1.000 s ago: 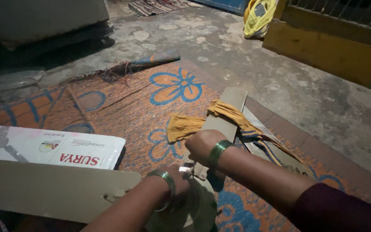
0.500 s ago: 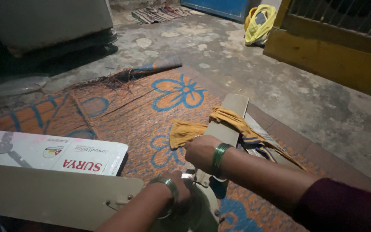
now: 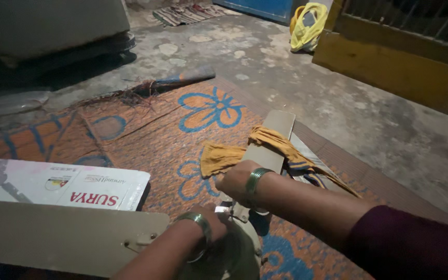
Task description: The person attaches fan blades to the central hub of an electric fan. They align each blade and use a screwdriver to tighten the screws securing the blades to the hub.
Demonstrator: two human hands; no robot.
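A ceiling fan lies on an orange and blue mat (image 3: 156, 124). My left hand (image 3: 214, 224), with a green bangle, rests curled on the round motor hub (image 3: 237, 254). My right hand (image 3: 236, 181) is closed in a fist over the inner end of a beige fan blade (image 3: 275, 136) that points away from me. A small shiny metal piece (image 3: 223, 209) shows just under the fist; what it is I cannot tell. A yellow cloth (image 3: 219, 155) drapes across that blade. A second broad blade (image 3: 53, 236) stretches left from the hub.
A long white carton (image 3: 79, 184) lies on the mat at the left. Another blade (image 3: 315, 161) sits under the cloth's right end. A broom (image 3: 151, 85) lies at the mat's far edge. Beyond are the bare concrete floor, a yellow bag (image 3: 307, 23) and a low yellow wall (image 3: 390, 67).
My right wrist has turned slightly at the blade's inner end. The view has shifted a little; both hands stay at the hub.
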